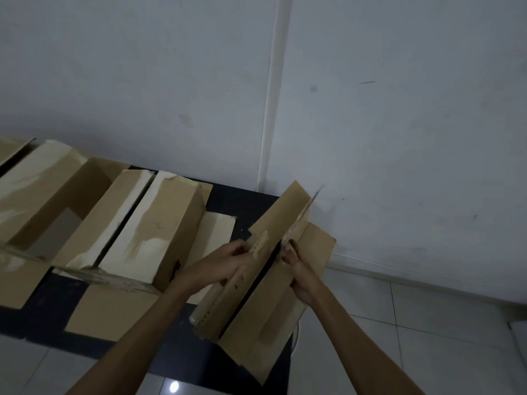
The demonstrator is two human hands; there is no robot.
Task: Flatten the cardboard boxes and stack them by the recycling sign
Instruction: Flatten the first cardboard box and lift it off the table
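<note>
Head view: at lower centre I have my left hand (228,262) and right hand (296,269) each curled round a flap of the box (271,303), prying the seam apart to collapse it; other boxes (159,223) wait at left

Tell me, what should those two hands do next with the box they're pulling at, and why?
Probably keep spreading the two flaps apart. The left hand and right hand each grip a flap of the box along its dark open seam, and it still isn't flat.
</note>
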